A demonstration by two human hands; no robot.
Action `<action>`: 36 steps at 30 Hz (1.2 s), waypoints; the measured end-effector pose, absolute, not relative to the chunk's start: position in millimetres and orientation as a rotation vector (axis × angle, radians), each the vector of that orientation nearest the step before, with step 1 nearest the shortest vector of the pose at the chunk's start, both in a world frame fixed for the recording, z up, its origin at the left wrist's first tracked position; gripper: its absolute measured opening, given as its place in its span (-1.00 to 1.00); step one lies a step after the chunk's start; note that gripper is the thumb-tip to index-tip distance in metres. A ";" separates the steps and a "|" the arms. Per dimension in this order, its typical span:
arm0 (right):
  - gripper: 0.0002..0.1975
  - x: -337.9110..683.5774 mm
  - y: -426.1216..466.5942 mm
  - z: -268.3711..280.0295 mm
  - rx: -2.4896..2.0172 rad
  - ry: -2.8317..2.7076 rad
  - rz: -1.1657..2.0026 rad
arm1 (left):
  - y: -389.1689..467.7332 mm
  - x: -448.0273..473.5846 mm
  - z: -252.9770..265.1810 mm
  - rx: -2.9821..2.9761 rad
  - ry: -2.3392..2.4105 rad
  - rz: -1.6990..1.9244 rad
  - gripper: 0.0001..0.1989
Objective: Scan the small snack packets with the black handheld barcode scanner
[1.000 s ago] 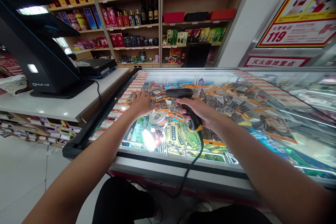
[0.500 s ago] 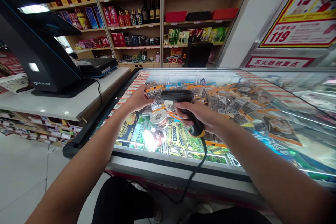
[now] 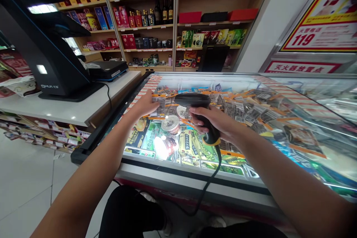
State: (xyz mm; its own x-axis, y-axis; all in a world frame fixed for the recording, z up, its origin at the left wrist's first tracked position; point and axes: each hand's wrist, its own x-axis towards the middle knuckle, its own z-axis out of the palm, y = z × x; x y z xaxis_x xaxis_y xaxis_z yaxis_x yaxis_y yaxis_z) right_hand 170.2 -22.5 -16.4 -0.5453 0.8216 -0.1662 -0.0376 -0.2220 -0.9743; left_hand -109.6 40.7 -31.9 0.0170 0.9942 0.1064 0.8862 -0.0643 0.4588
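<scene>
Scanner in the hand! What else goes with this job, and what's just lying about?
Probably part of the job:
right hand, holding the scanner
left hand, at an orange-edged packet

Just around:
bottles on the shelf
wall sign
tall black machine

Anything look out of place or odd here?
A small white scrap lies on the floor tiles at lower left, looking like litter. Orange-edged packets near the barcode scanner lie jumbled, overlapping at mixed angles; no spill is visible.

Matt plastic scanner, smooth glossy counter
</scene>
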 end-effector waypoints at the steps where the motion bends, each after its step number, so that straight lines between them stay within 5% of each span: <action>1: -0.66 170.3 -22.2 -16.1 -0.959 -1.417 1.830 | 40.3 -112.8 -29.7 2.034 2.048 0.518 -0.54; 5: -0.68 171.5 -19.8 -17.7 -0.968 -1.392 1.839 | 38.8 -118.2 -28.8 2.110 2.304 0.305 -0.43; 11: -0.71 171.0 -18.6 -18.7 -0.976 -1.365 1.809 | 30.2 -106.1 -38.0 2.250 1.952 0.063 -0.12; 24: -0.69 173.8 -16.3 -19.1 -1.002 -1.352 1.811 | 56.3 -140.1 -44.9 2.429 2.222 -0.027 -0.33; 30: -0.73 170.1 -17.9 -14.2 -0.997 -1.354 1.800 | 53.7 -98.7 -51.2 2.652 1.983 0.206 -0.50; 36: -0.68 167.5 -20.8 -12.6 -0.999 -1.372 1.796 | 66.2 -77.7 -70.4 2.703 1.882 0.161 -0.46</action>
